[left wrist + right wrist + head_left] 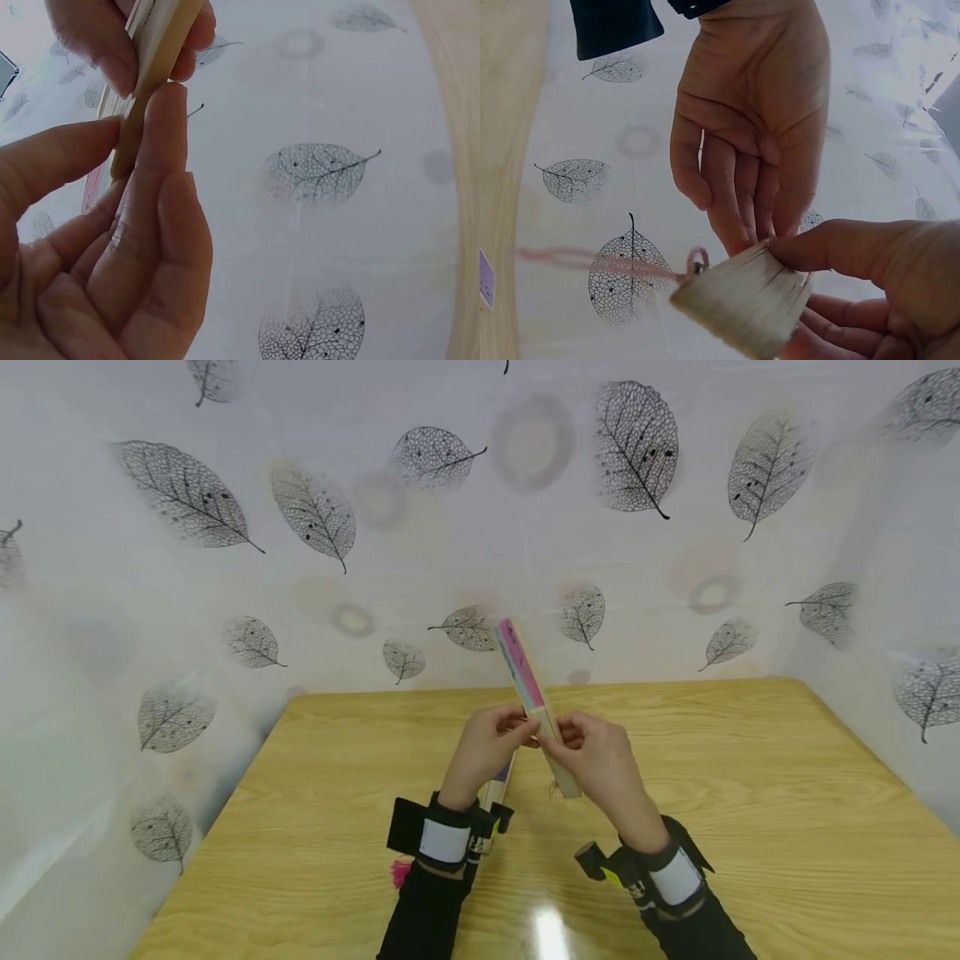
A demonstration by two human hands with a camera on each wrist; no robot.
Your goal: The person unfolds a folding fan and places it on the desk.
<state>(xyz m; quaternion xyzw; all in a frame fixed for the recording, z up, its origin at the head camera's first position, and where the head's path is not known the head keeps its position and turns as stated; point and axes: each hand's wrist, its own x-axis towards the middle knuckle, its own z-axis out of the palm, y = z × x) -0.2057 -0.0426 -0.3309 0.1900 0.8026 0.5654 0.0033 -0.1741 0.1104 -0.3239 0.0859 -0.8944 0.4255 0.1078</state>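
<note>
Lifting looks done, spreading not yet — the fan (522,675) is folded, above the table (337,777), its pink-and-blue end toward eleven o'clock, the ribs pale wood. Left hand (483,747) and right hand (602,756) both pinch it with thumb and fingers. Second fan (494,792) lies at seven o'clock, unheld.

Dark marks on folded fan (527,687) too tiny for you to read in head view, and bit of its sticks hides behind your left hand (487,745) and right hand (600,756). Second fan (495,792) partly blocked by same left hand plus wrist strap (444,841). Pink tassel (400,872) pokes past your sleeve (427,910), rest hidden. Left wrist view chops held fan at top edge. Right wrist view: pink cord (600,261) super blurry, purple thing (486,281) cut off at left edge, can't tell what.
</note>
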